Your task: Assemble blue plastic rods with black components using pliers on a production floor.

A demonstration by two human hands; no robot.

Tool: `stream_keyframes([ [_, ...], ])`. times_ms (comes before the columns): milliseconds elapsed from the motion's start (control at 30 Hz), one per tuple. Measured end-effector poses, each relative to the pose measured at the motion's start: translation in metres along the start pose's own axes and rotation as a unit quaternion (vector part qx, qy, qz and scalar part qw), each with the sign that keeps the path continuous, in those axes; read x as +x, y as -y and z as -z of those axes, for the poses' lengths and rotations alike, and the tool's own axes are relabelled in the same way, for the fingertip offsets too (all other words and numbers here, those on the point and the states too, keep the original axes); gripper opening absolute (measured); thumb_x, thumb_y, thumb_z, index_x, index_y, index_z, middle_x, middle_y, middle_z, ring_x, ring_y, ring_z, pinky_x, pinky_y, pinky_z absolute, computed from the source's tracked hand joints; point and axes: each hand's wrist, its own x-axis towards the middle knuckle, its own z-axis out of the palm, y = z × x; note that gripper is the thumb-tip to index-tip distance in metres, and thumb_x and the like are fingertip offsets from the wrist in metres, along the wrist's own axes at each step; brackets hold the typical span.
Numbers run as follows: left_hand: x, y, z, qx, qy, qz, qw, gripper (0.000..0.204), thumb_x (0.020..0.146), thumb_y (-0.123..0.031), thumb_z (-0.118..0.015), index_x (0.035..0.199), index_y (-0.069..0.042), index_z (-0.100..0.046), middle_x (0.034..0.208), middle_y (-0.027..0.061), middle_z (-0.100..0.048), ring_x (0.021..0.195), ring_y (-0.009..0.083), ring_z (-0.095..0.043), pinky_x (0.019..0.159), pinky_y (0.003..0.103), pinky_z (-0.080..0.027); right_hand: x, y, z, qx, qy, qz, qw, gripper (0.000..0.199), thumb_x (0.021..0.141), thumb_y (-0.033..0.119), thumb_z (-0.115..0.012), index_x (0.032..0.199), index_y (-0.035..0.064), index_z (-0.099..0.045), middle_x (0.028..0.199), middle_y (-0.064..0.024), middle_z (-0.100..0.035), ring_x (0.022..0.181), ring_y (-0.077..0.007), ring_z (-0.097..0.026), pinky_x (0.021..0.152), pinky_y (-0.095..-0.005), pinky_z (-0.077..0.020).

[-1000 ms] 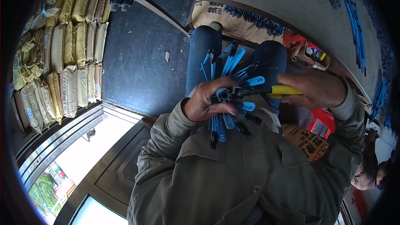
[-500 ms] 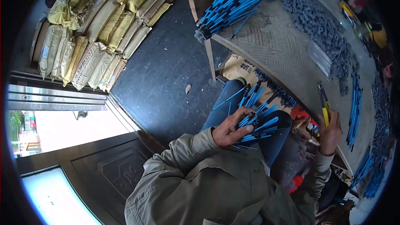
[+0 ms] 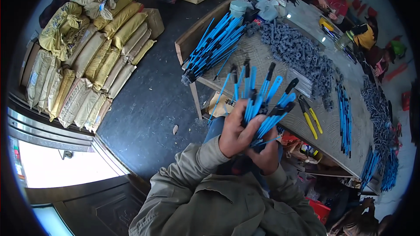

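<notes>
My left hand (image 3: 236,133) is closed around a cluster of blue plastic sticks with black ends (image 3: 273,88), which fan upward from a dark middle over my lap. My right hand (image 3: 267,155) is closed at the lower right of the same cluster, its fingers partly hidden. A pair of yellow-handled pliers (image 3: 309,124) lies on the table near its edge, to the right of my hands. Beyond my hands, a bigger bundle of blue sticks with black parts (image 3: 218,41) lies at the table's far left corner.
The worn table (image 3: 258,57) bears a heap of grey plastic parts (image 3: 297,52) and a row of blue sticks (image 3: 344,122). Stacked sacks (image 3: 83,61) stand on the left, above a door (image 3: 100,205). A person in red (image 3: 334,2) sits across the table.
The pliers have left my right hand and now lie on the table. My right hand has moved left to the cluster, which is raised higher. The view has shifted, showing more of the room.
</notes>
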Motion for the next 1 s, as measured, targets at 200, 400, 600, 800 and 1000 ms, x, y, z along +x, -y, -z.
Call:
stream_keyframes([
  [200,0.051,-0.02,-0.022,0.117,-0.021,-0.237,0.964,0.046,0.08,-0.004,-0.06,0.123,0.003,-0.044,0.119,0.0225,-0.05,0.114,0.0318,-0.049,0.097,0.037,-0.036,0.044,-0.019,-0.001,0.203,-0.115,-0.034,0.972,0.055,0.081,0.011,-0.063,0.127,0.0036,-0.034,0.115,-0.0113,-0.051,0.108,-0.019,-0.052,0.085,-0.0305,-0.045],
  [400,0.053,-0.019,0.062,0.411,-0.174,-0.301,0.843,0.05,0.077,-0.012,-0.065,0.122,0.002,-0.049,0.127,0.0228,-0.048,0.126,0.0368,-0.037,0.103,0.043,-0.029,0.121,-0.049,0.015,0.316,-0.006,-0.168,0.934,0.037,0.086,0.019,-0.06,0.114,0.0059,-0.041,0.1,-0.0089,-0.058,0.084,-0.0202,-0.063,0.067,-0.033,-0.0548],
  [600,0.047,0.054,0.119,0.324,-0.281,-0.081,0.899,0.047,0.085,-0.018,-0.059,0.127,-0.001,-0.045,0.126,0.0188,-0.048,0.122,0.0291,-0.042,0.099,0.039,-0.034,0.185,-0.063,-0.032,0.263,0.008,-0.201,0.944,0.038,0.088,0.031,-0.056,0.113,0.0066,-0.041,0.092,-0.0108,-0.061,0.074,-0.02,-0.065,0.058,-0.0338,-0.0558],
  [800,0.045,0.082,0.121,0.071,-0.292,-0.087,0.95,0.041,0.092,-0.022,-0.048,0.127,0.0,-0.044,0.123,0.0145,-0.049,0.115,0.0202,-0.044,0.095,0.032,-0.036,0.203,-0.073,-0.046,0.204,0.044,-0.205,0.956,0.035,0.088,0.033,-0.057,0.108,0.0072,-0.043,0.084,-0.0108,-0.062,0.064,-0.0194,-0.064,0.052,-0.0288,-0.0541],
  [1000,0.045,0.081,0.12,0.11,-0.328,-0.117,0.931,0.044,0.098,-0.03,-0.033,0.127,0.002,-0.044,0.12,0.0108,-0.051,0.111,0.0177,-0.048,0.093,0.029,-0.038,0.212,-0.077,-0.059,0.185,0.061,-0.229,0.954,0.032,0.089,0.033,-0.055,0.105,0.0076,-0.045,0.08,-0.0083,-0.061,0.056,-0.0143,-0.061,0.046,-0.0237,-0.0505],
])
